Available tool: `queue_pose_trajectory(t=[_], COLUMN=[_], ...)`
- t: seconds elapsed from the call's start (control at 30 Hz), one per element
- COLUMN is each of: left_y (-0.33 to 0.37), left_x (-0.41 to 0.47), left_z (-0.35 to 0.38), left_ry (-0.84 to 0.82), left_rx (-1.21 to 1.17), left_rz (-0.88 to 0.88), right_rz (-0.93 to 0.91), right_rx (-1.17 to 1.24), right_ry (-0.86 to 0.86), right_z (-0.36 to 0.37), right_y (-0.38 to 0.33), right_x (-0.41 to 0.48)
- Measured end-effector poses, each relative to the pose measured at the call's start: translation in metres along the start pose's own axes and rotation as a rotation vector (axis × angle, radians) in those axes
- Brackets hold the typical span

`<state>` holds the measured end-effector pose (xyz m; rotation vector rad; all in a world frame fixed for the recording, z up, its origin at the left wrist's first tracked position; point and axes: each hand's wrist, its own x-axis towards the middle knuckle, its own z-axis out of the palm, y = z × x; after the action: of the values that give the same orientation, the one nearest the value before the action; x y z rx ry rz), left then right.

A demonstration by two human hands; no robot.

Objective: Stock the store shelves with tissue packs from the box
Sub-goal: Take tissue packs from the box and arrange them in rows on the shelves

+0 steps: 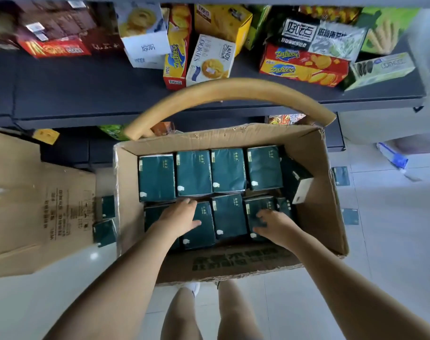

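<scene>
Our left hand point(182, 215) lies flat, fingers spread and fairly straight, on the near row of dark green tissue packs point(194, 175). Our right hand point(274, 223) bends its fingers over another near-row pack, but blur hides whether it grips. The packs fill two rows inside the open cardboard box point(331, 197) on the floor, below a dark shelf point(61, 89) of biscuit boxes point(304, 67).
</scene>
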<state>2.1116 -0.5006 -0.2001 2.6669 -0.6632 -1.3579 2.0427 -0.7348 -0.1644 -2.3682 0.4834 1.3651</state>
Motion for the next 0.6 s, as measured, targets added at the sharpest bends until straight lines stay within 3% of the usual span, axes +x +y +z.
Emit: queue_pose_trajectory(t=[0.4, 0.6], left_y=[-0.004, -0.008], left_x=[-0.008, -0.037], left_z=[-0.004, -0.008], left_ry=[-0.018, 0.132], left_rx=[-0.107, -0.505], left_rz=[-0.072, -0.301], right_rz=[0.023, 0.038], right_rx=[0.282, 0.433], right_ry=[0.03, 0.086], right_z=[0.016, 0.02], right_y=[0.006, -0.016], right_x=[0.01, 0.021])
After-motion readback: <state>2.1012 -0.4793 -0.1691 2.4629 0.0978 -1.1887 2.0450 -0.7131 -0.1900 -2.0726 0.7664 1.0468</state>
